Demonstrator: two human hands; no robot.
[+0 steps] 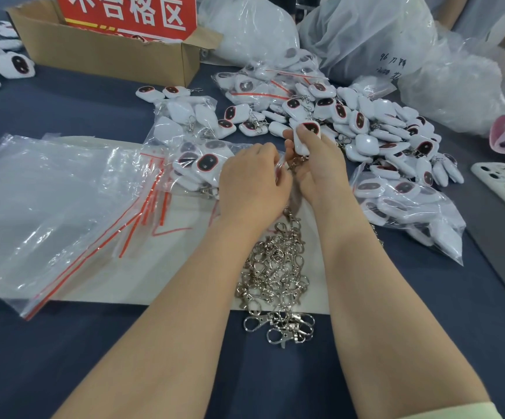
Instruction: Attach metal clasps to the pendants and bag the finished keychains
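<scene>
- Now we judge the clasp step is in hand: our right hand (314, 167) grips one white pendant (305, 137), held up above the surface (64, 358).
- Our left hand (251, 182) pinches a metal clasp (297, 161) just below it.
- Next we must hook it closed, then reach the zip bags (48, 207) at left.

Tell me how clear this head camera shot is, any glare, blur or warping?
Head view: light is soft and even, shadows faint. Glare streaks the empty zip bags on the left. The left hand and right hand look slightly soft around the pendant and clasp they work on; the clasp pile is sharper. Wide-angle bending shows toward the frame edges.
</scene>
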